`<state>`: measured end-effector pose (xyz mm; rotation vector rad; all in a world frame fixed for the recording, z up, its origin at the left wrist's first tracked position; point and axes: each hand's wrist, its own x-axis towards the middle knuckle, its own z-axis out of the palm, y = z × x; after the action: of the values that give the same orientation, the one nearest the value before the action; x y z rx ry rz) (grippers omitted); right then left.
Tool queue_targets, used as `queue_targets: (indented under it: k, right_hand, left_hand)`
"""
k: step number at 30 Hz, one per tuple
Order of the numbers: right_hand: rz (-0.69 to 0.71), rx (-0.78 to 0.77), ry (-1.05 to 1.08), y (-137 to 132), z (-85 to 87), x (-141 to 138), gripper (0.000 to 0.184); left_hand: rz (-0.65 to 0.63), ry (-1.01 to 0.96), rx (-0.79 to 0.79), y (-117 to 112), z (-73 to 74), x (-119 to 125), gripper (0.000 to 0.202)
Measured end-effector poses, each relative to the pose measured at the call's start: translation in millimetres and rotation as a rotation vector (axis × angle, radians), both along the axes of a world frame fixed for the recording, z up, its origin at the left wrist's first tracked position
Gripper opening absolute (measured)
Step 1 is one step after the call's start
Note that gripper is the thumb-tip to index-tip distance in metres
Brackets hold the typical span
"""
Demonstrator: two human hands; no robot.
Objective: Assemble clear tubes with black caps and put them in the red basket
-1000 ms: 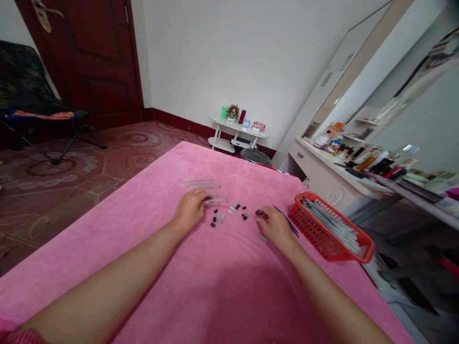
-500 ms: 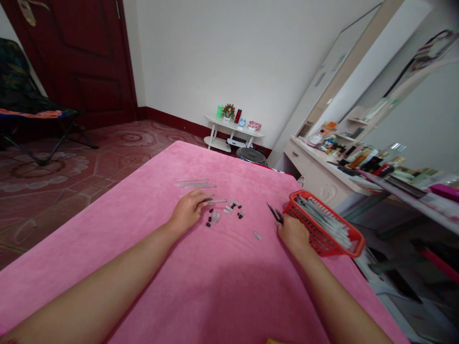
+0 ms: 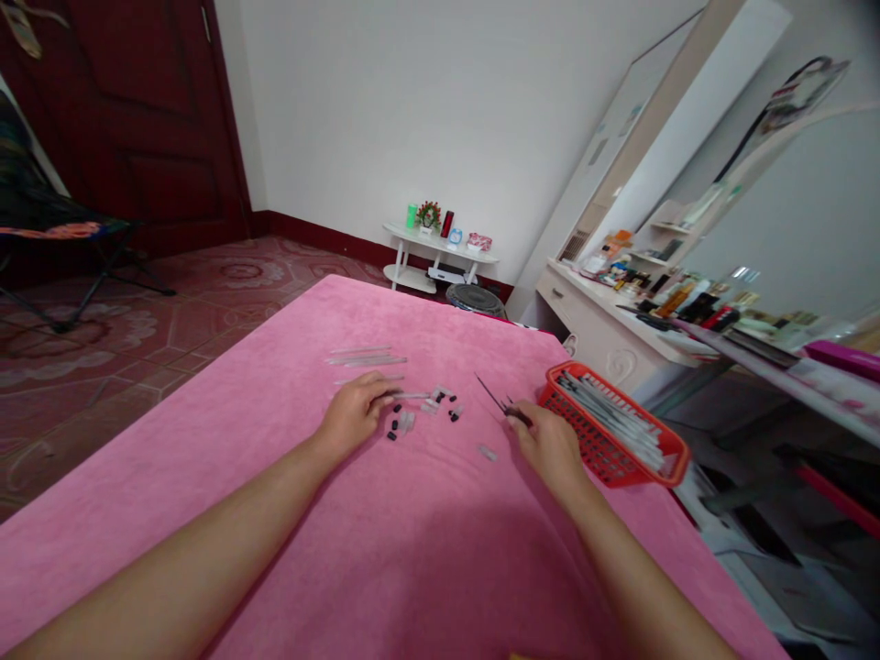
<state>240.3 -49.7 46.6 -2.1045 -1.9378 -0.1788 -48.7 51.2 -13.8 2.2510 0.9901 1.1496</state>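
My left hand point(image 3: 353, 414) is closed, its fingertips pinching a thin pale pen-like tube point(image 3: 412, 395) that points right over the pink cloth. Below and beside it lie small black pieces point(image 3: 391, 435) and short clear pieces point(image 3: 407, 421). Several thin pale sticks point(image 3: 368, 358) rest in a loose row beyond this hand. My right hand point(image 3: 548, 446) is closed around a slim dark pointed tool point(image 3: 491, 394), tip toward the upper left; a second short point shows beside it, and its exact kind is unclear. A single clear piece point(image 3: 488, 452) lies left of that hand.
A red plastic basket point(image 3: 598, 456) full of greyish pen-like sticks point(image 3: 611, 412) stands just right of my right hand. Pink cloth point(image 3: 330, 568) covers the table. A dressing table point(image 3: 611, 330) crowded with bottles is at the right; a folding chair point(image 3: 61, 229) stands at the left.
My right hand has shifted left with the dark tool, which now shows longer. The tube in my left hand lies nearer the small pieces. The view has shifted slightly.
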Motion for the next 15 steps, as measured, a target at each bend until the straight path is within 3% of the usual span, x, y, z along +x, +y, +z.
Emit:
queue_targets:
  k: [4,15]
  right_hand:
    - [0.241,0.058,0.161,-3.1,2.8,-21.1,0.019]
    - [0.248,0.039,0.094,-4.4,12.9,-30.8,0.018]
  left_hand:
    - [-0.010,-0.017,-0.007,-1.3,1.3,0.4,0.026]
    - [-0.058,0.032,0.044,-1.7,-1.8,0.6,0.026]
